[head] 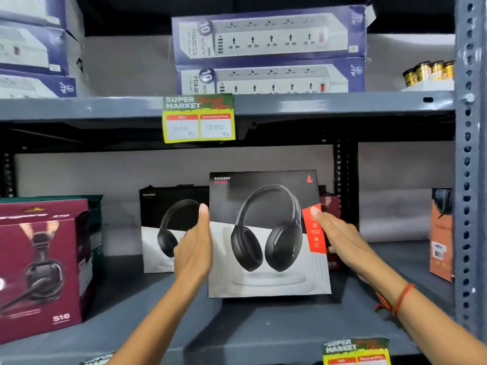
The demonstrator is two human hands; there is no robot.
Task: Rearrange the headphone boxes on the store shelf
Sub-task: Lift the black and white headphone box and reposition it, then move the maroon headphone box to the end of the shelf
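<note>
Hands are gripping a black headphone box [268,233] by its two sides: left hand [193,248] and right hand [342,238] are pressing flat against it, upright on the grey shelf [263,325], just before a second black box [163,227].

We see a grey metal shelf [263,327], a maroon headset box [42,264] at our left, a black headphone box [168,227] further back, an orange box [441,233] at right.
</note>
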